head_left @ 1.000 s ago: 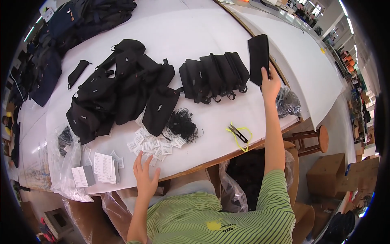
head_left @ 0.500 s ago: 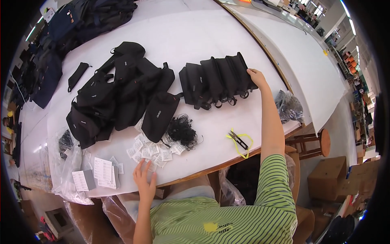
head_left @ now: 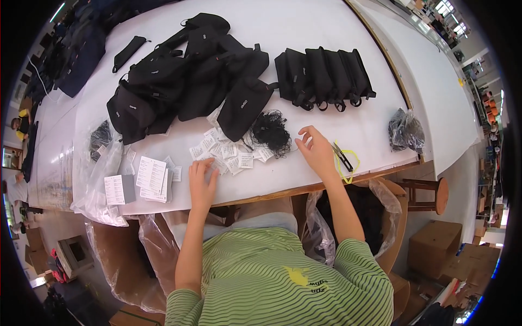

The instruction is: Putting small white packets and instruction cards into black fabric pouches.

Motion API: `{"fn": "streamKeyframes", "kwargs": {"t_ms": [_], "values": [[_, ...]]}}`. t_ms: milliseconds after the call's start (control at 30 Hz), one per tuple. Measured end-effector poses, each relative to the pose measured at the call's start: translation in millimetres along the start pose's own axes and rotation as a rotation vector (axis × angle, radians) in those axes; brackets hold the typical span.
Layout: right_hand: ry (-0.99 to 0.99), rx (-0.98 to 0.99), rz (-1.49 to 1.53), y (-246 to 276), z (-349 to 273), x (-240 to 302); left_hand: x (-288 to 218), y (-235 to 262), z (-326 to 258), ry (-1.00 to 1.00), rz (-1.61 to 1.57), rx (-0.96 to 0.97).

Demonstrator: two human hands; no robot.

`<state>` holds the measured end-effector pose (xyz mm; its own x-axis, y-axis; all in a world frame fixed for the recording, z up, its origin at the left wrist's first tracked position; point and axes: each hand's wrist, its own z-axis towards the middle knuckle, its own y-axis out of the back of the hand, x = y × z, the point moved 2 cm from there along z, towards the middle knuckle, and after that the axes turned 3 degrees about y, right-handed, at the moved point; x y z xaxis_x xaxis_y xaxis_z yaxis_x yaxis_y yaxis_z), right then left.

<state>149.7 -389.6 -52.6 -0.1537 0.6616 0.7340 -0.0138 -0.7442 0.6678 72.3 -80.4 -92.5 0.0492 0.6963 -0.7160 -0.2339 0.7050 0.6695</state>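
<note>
My left hand rests at the table's near edge, fingers apart and holding nothing, beside a scatter of small white labels. To its right, my right hand hovers with thumb and fingers spread, between a tangle of thin black cords and black thread snips with a yellow cord. Beyond the hands, a row of black fabric pouches stands overlapped on the right. A loose heap of black pouches fills the left; its nearest pouch reaches the labels and cords.
Stacks of white printed cards and a clear plastic bag lie at the near left. A bag with dark contents sits by the right edge. Below the table are plastic-lined boxes; a wooden stool stands right.
My right hand has let go of the row of pouches and come back toward me, near the cords and snips. My left hand stays by the labels. The whole view has shifted.
</note>
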Motion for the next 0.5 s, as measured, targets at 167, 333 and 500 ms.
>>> {"fn": "streamKeyframes", "kwargs": {"t_ms": [167,333,500], "values": [[0.013,-0.2,-0.167,-34,-18,-23,-27,24,-10,0.131,-0.187,-0.017],[0.028,-0.134,-0.174,-40,-17,-29,17,106,-8,0.155,0.057,-0.277],[0.033,-0.089,0.231,-26,10,-9,77,143,-14,0.183,0.507,-0.274]]}}
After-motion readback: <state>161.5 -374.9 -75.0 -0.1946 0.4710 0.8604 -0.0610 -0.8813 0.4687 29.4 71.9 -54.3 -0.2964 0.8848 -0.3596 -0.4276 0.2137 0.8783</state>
